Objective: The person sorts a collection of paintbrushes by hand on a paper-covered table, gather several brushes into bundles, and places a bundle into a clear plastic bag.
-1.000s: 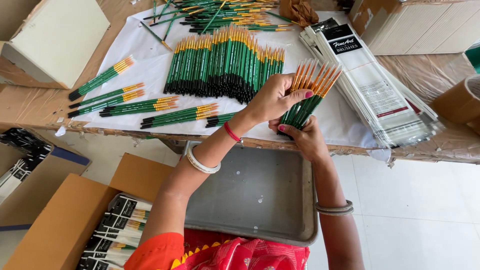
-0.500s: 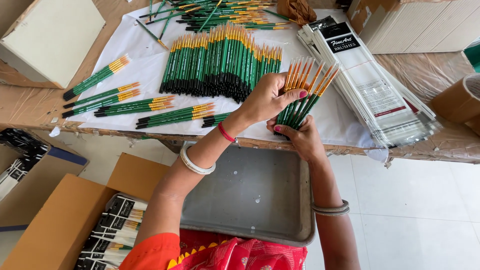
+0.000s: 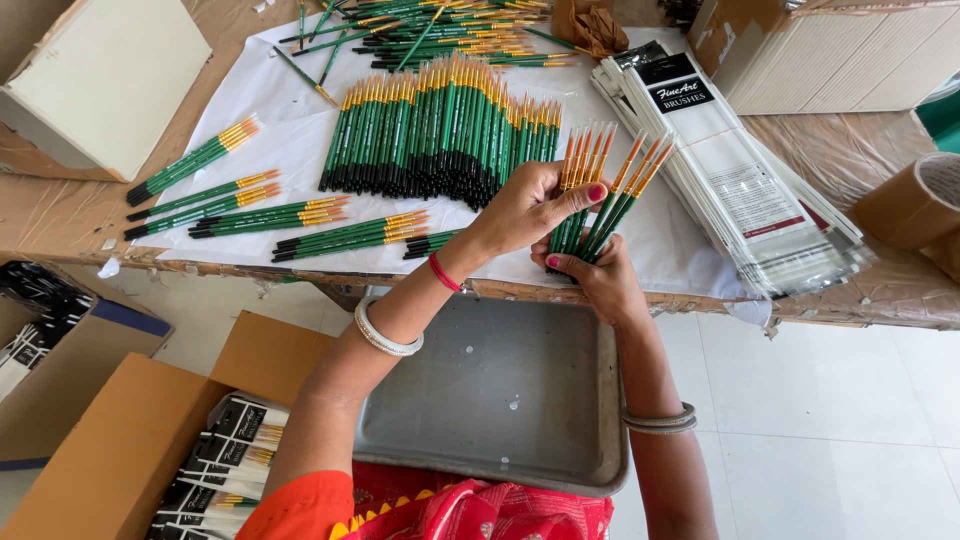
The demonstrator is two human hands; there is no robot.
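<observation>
My right hand grips the black lower ends of a fan of several green paint brushes with orange tips, held upright over the table's front edge. My left hand reaches across and pinches the brushes of that fan from the left, thumb on top. Just beyond lies a big row of the same green brushes on a white sheet. Small sorted groups of brushes lie to the left of it.
A stack of clear packaging sleeves with black headers lies to the right. A grey metal tray sits on my lap. A cardboard box with packed brush sets stands lower left. A tape roll sits far right, a cream box upper left.
Both hands with the fan of brushes have stayed almost in place; my left fingers shifted slightly on the brushes.
</observation>
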